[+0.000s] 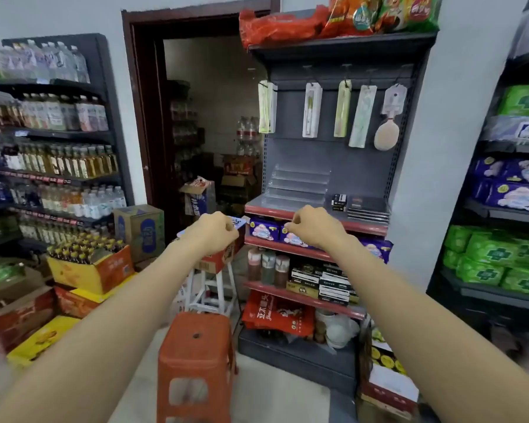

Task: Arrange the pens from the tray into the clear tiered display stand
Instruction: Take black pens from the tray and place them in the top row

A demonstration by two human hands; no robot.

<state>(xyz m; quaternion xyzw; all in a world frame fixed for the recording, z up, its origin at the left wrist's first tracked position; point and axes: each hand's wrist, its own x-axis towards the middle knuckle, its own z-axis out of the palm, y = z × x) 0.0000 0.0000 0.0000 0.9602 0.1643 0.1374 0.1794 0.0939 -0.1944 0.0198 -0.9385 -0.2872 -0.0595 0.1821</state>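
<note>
The clear tiered display stand (pixel 297 184) is taken as the reference point. It is set on the red-edged shelf (pixel 318 216) of the grey rack, backed against the perforated panel, its stepped tiers facing outward so that stock can be seen and reached from the aisle. No pens are seen in any tier; the stand is judged to be unfilled.

The right hand (pixel 313 228) is held just below and in front of the stand, at the shelf's front edge. Its fingers are curled inward; whether anything is pinched between them cannot be told, as the fingertips face away from the camera.

The left hand (pixel 216 232) is held to the left of the stand and lower, over a red carton (pixel 217 259) resting on a white stool (pixel 209 288). Its fingers are likewise curled. A blue-and-white printed item (pixel 237 222) shows past the knuckles; contact with it cannot be confirmed. This carton may be the tray, placed there to keep stock within arm's reach of the stand, but no pens can be made out in it.

Small black boxes (pixel 338 201) and flat dark packs (pixel 367 207) are stocked to the right of the stand on the same shelf. Hanging blister packs (pixel 312 109) are hooked above it. A red plastic stool (pixel 196 358) stands well below and in front.

The task is judged to be at its outset.
</note>
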